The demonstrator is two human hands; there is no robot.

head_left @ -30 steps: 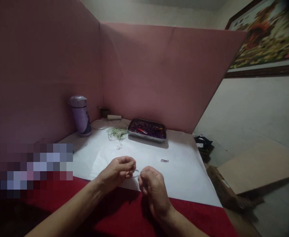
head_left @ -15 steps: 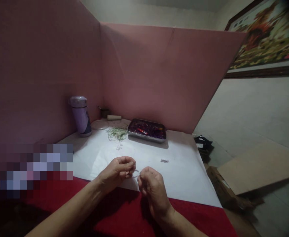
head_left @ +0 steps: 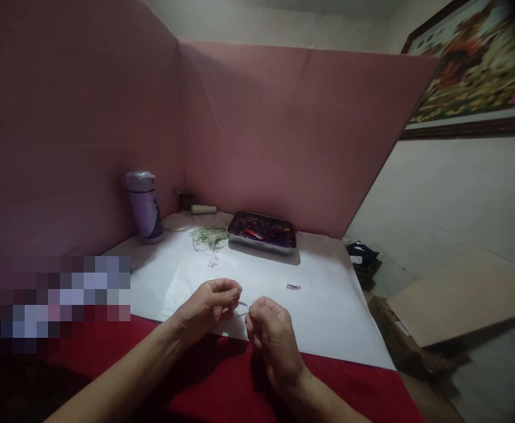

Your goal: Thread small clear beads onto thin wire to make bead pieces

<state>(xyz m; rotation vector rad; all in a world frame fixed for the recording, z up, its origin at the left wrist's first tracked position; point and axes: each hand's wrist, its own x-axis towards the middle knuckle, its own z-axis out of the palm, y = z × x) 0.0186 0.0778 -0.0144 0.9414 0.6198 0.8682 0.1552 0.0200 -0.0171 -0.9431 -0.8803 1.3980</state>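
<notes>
My left hand (head_left: 211, 306) and my right hand (head_left: 269, 336) hover close together above the near edge of a white sheet (head_left: 323, 305). Both are closed in a pinch. Between them runs a short pale loop, a thin cord or wire (head_left: 243, 306), each hand gripping one end. A small metal piece (head_left: 293, 286) lies on the sheet just right of my hands. Farther back stands a metal tray (head_left: 261, 242) filled with dark purple beads and a red item.
A lilac flask (head_left: 144, 205), a tangle of greenish thread (head_left: 208, 238), a pale spool (head_left: 203, 208) and tiny clear bits (head_left: 213, 262) sit at the back left. Pink boards (head_left: 283, 129) wall the table. Red cloth (head_left: 222, 382) covers the near edge. Cardboard (head_left: 455, 294) lies on the floor at right.
Almost nothing: my hands stay pinched on the cord, with my right hand edging slightly lower.
</notes>
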